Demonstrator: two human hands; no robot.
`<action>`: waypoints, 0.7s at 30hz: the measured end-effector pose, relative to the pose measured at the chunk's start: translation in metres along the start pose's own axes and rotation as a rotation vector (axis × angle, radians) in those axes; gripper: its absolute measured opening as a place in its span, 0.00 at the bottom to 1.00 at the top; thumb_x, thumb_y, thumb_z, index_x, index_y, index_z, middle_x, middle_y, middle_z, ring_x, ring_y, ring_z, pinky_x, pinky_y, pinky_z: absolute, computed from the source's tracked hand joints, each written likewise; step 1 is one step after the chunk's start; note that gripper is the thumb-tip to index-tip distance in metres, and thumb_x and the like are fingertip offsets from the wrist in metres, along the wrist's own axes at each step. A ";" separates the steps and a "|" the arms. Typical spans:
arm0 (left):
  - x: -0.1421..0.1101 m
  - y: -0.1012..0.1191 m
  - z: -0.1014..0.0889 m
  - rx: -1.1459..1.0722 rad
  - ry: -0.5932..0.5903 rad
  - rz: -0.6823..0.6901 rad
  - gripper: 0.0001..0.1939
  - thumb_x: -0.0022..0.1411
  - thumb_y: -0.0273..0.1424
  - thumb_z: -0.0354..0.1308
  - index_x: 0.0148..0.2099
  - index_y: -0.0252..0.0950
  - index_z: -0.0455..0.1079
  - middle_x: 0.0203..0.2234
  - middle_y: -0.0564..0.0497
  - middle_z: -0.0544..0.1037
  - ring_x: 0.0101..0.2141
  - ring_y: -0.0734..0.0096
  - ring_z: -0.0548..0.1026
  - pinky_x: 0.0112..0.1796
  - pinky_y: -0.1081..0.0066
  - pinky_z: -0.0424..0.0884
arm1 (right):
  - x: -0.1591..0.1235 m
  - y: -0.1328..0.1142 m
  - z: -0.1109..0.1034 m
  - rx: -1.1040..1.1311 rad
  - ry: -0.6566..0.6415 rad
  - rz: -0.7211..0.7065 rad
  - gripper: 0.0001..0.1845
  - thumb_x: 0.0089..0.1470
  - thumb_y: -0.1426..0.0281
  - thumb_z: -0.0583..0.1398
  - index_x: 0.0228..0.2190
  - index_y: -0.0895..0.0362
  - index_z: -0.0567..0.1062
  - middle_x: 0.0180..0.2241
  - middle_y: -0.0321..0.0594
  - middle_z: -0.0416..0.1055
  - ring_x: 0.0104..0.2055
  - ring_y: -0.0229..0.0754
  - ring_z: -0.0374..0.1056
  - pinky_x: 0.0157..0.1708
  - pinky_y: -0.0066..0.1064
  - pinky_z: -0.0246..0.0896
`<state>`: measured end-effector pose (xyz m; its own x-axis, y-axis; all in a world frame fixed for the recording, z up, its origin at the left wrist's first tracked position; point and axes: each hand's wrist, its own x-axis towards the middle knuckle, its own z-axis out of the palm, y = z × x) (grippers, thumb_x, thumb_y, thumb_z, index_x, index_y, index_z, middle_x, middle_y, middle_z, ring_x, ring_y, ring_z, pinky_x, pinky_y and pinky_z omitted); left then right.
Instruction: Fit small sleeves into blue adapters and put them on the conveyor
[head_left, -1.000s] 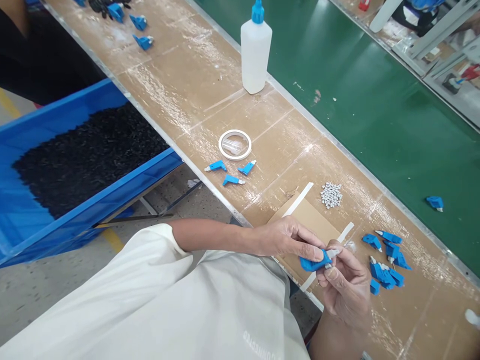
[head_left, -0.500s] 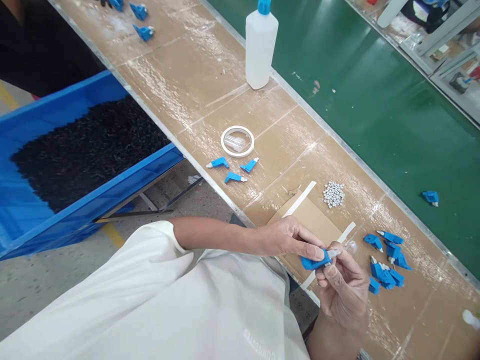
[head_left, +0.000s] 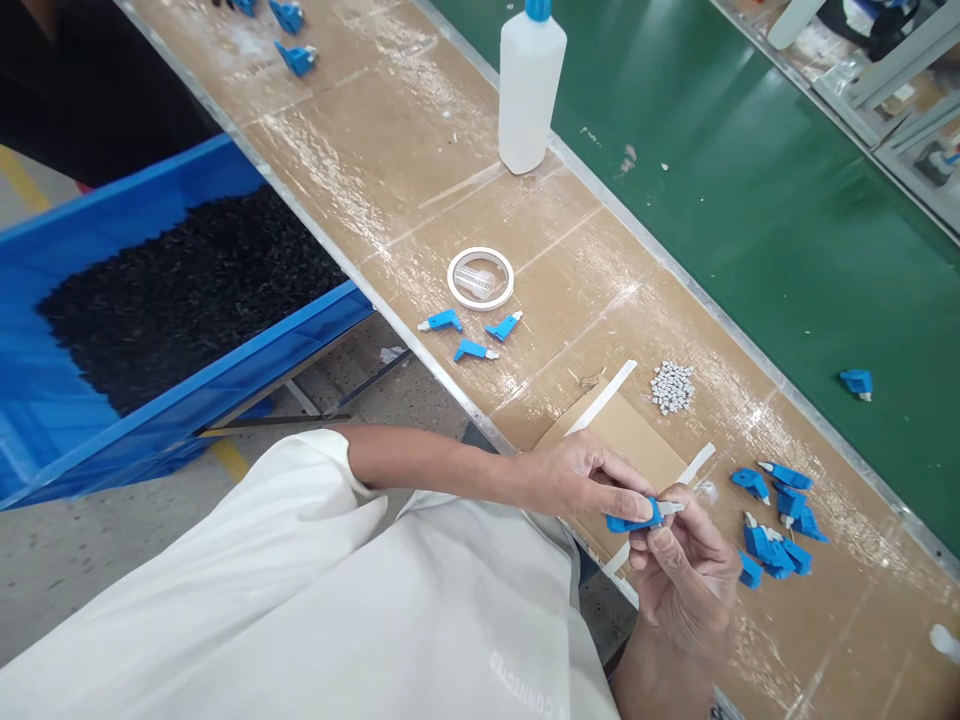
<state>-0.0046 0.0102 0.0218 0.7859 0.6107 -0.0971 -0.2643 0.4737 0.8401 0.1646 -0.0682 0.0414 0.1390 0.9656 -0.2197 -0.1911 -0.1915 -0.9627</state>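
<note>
My left hand [head_left: 592,480] is closed, its thumb and fingers pinching a small blue plastic part [head_left: 630,522] with a pale grey tip. My right hand [head_left: 690,575] is closed at that tip end, and its thumb and fingertips press a small grey piece against the part. This piece is mostly covered by the fingers. Both hands are above the near edge of a cardboard sheet [head_left: 651,440] with white tape strips. Beyond them lies a pile of small grey pieces [head_left: 671,387]. To the right of my right hand is a cluster of blue parts [head_left: 776,548].
Three blue parts [head_left: 471,349] lie beside a white tape roll [head_left: 480,304]. A white bottle [head_left: 529,95] with a blue cap stands by the green belt [head_left: 720,240], which carries one blue part [head_left: 856,382]. A blue bin [head_left: 97,450] of black pieces is at left, near a person in dark clothing.
My hands keep nearly the same grip and place. The view has shifted a little, so the bench appears further right and up. The blue part on the green belt has moved up and left.
</note>
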 end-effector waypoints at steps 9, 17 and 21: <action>0.007 0.003 0.011 0.028 0.022 -0.021 0.15 0.62 0.39 0.64 0.39 0.31 0.82 0.34 0.48 0.79 0.34 0.74 0.74 0.39 0.74 0.69 | 0.008 0.007 -0.020 0.087 -0.075 -0.031 0.12 0.48 0.61 0.72 0.37 0.48 0.85 0.25 0.35 0.68 0.18 0.32 0.63 0.09 0.18 0.54; 0.019 0.009 0.027 0.206 -0.005 0.004 0.13 0.63 0.38 0.61 0.38 0.33 0.82 0.31 0.50 0.77 0.37 0.72 0.73 0.40 0.75 0.68 | 0.001 0.005 -0.022 0.126 0.023 -0.113 0.08 0.52 0.64 0.70 0.36 0.52 0.84 0.28 0.34 0.64 0.18 0.29 0.61 0.11 0.19 0.55; 0.034 0.011 0.033 0.195 -0.009 -0.059 0.15 0.63 0.40 0.61 0.38 0.33 0.81 0.30 0.50 0.77 0.32 0.75 0.72 0.36 0.75 0.68 | 0.002 0.011 -0.031 0.156 0.115 -0.170 0.14 0.52 0.60 0.70 0.41 0.48 0.84 0.28 0.35 0.69 0.23 0.32 0.66 0.17 0.21 0.61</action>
<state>0.0378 0.0152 0.0456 0.8022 0.5791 -0.1454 -0.1050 0.3765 0.9204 0.1929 -0.0740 0.0258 0.2900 0.9535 -0.0821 -0.3021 0.0099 -0.9532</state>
